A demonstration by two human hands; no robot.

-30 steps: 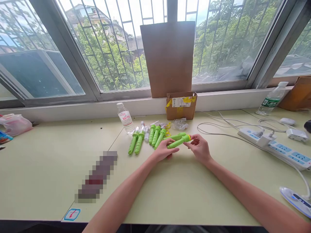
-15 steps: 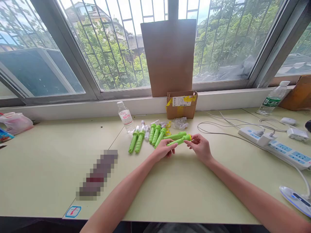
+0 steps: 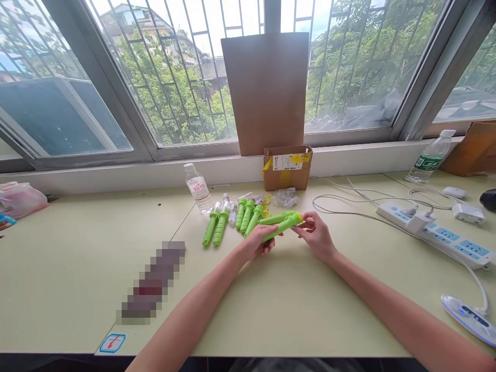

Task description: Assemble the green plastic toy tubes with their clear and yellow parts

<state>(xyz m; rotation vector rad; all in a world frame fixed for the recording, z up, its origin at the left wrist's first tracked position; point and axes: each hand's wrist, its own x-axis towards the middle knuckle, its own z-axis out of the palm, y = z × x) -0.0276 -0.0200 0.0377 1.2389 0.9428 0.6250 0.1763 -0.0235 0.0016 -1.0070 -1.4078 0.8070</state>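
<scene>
My left hand (image 3: 260, 242) is wrapped round a green plastic tube (image 3: 284, 225), which slants up to the right. A yellow piece (image 3: 298, 217) shows at the tube's upper end. Close around that end are the bent thumb and fingers of my right hand (image 3: 318, 238); the exact contact of the fingertips is hard to make out. Just behind lies another green tube (image 3: 270, 218), partly covered. Several similar green tubes (image 3: 245, 221) rest left of my hands, and two green tubes with clear tops (image 3: 220, 227) lie farther left.
Clear plastic parts (image 3: 284, 197) and yellow rings (image 3: 265, 211) lie behind the tubes, before a small cardboard box (image 3: 287, 178). A water bottle (image 3: 198, 190) stands at left. Cables and a power strip (image 3: 437, 232) occupy the right. A blurred-out object (image 3: 153, 281) lies front left.
The held tube has tipped a little more steeply, its yellow end raised. My left hand has turned slightly around it, and my right fingers stay at that end. The view has shifted slightly.
</scene>
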